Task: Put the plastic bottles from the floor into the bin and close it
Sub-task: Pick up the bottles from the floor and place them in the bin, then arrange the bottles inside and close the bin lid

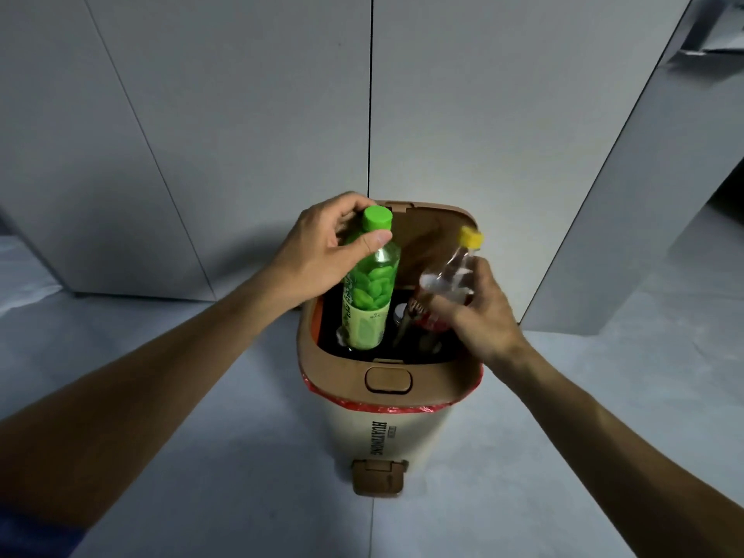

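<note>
A cream bin (402,432) with a brown rim and a red liner stands on the floor, its brown lid (430,235) raised at the back. My left hand (318,255) grips a green-capped, green-labelled bottle (370,296) near its neck, upright, its base down inside the opening. My right hand (479,316) holds a clear bottle with a yellow cap (455,271), tilted over the right side of the opening. Other bottles, one with a red label (426,316), lie in the dark interior.
A brown foot pedal (377,475) juts from the bin's front base. Grey panel walls (241,114) stand close behind and to the right of the bin. Pale floor (249,457) spreads on both sides in front.
</note>
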Available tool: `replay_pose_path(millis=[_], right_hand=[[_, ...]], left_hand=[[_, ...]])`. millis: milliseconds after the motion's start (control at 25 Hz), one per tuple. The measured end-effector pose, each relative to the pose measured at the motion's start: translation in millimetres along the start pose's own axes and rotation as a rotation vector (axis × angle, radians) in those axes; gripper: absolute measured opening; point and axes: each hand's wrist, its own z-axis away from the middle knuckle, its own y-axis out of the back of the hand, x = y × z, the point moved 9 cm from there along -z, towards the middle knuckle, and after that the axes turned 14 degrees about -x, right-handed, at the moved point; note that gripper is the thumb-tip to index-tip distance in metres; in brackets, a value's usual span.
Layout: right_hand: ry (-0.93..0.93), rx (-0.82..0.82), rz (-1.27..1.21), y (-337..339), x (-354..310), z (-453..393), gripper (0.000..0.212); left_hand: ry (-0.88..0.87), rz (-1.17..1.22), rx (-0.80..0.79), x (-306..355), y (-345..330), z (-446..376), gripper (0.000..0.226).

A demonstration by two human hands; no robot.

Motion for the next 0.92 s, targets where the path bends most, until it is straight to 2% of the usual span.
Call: replay_pose_path(millis=[160, 320, 400, 480, 640, 720, 840, 880, 920], right_hand=[[0.001, -0.142, 0.425, -20, 2, -2, 0.059], [0.019, -0.169, 0.413, -14, 0, 0, 0.062], [0.044, -0.153, 0.380, -10, -2, 4, 0.051], [0.068, -0.124, 0.447, -4, -5, 7, 0.043], [0.150, -0.202, 0.700, -14, -5, 9, 0.048], [0.233, -0.231, 0.852, -23, -6, 8, 0.035], [0.223, -0.226, 0.945, -27, 1, 7, 0.012], [0.219, -0.214, 0.966, -26, 5, 7, 0.010], [0.207, -0.214, 0.996, -26, 9, 6, 0.017]], left_hand=[[0.034, 0.091, -0.034, -9, -11, 2, 0.028], [0.185, -0.014, -0.290, -37, -55, 15, 0.025], [0.248, -0.198, -0.467, -53, -76, 26, 0.024], [0.295, -0.394, -0.585, -67, -89, 35, 0.023], [0.399, -0.343, -0.584, -81, -91, 37, 0.024], [0.412, -0.357, -0.624, -85, -94, 37, 0.029], [0.408, -0.340, -0.601, -84, -90, 37, 0.029], [0.405, -0.328, -0.573, -83, -87, 37, 0.027], [0.404, -0.319, -0.549, -82, -83, 37, 0.026]])
